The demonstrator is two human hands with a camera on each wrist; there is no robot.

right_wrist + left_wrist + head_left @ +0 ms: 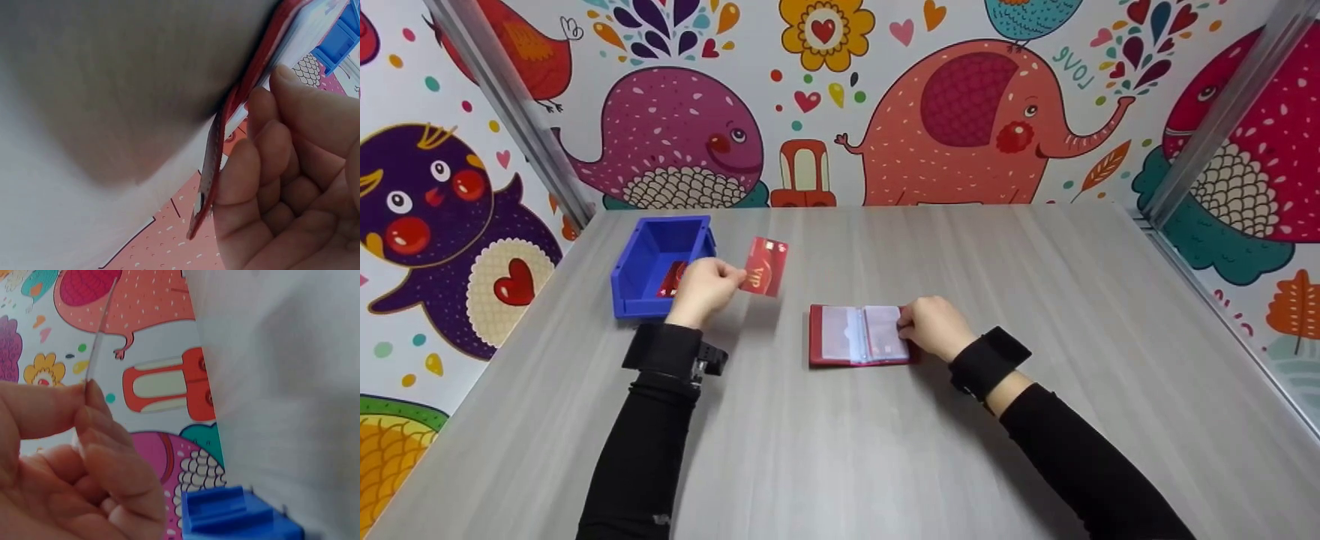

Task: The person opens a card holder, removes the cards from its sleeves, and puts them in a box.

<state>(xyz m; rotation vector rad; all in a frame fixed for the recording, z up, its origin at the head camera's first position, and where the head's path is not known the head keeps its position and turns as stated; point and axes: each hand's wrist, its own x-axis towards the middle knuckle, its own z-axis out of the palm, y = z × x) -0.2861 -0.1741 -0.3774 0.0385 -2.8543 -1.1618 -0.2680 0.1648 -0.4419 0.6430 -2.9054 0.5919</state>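
Observation:
My left hand (705, 289) pinches a red VIP card (766, 267) between thumb and fingers, up off the table, just right of the blue bin. In the left wrist view the card (99, 340) shows edge-on. A small red card holder (815, 337) lies spread on the table with its clear plastic sleeves (840, 334) facing up. At its right edge, my right hand (939, 324) holds the sleeves' side with thumb and fingertip. The right wrist view shows the holder's snap flap (209, 174) jutting out against the curled fingers.
The blue bin (643, 309) stands at the left, with several red cards (671, 279) inside, partly hidden by the left hand. Printed wall panels (825, 97) with metal corner posts (521, 112) enclose the grey table (825, 465) at the back and sides.

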